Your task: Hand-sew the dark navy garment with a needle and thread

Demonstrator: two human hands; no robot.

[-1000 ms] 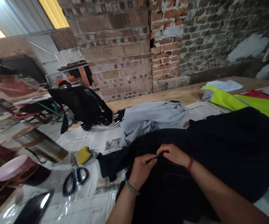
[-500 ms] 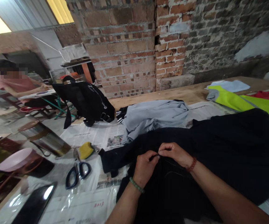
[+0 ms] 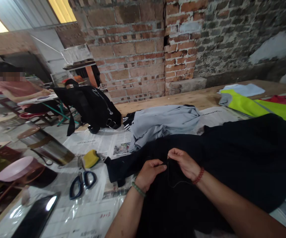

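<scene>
Black cloth (image 3: 177,208) lies bunched in front of me, over a dark navy garment (image 3: 244,155) that spreads to the right. My left hand (image 3: 150,173), with a green bead bracelet on the wrist, is closed in a pinch on a fold of the black cloth. Just to its right, my right hand (image 3: 184,162), wearing a red bead bracelet, has thumb and forefinger pressed together. A thin thread (image 3: 174,186) loops below its fingers across the cloth. Any needle at the fingertips is too small to make out.
Blue-handled scissors (image 3: 82,183), a yellow sponge (image 3: 91,158), a steel flask (image 3: 47,145), a pink bowl (image 3: 17,169) and a phone (image 3: 37,215) lie to the left. Behind are a black bag (image 3: 90,107), grey clothing (image 3: 165,120) and a yellow vest (image 3: 242,102). A person (image 3: 16,87) sits beyond.
My hands were together at the fold. Now the right hand has lifted slightly up and away, and the left has shifted a little left and down. The thread loop shows more clearly.
</scene>
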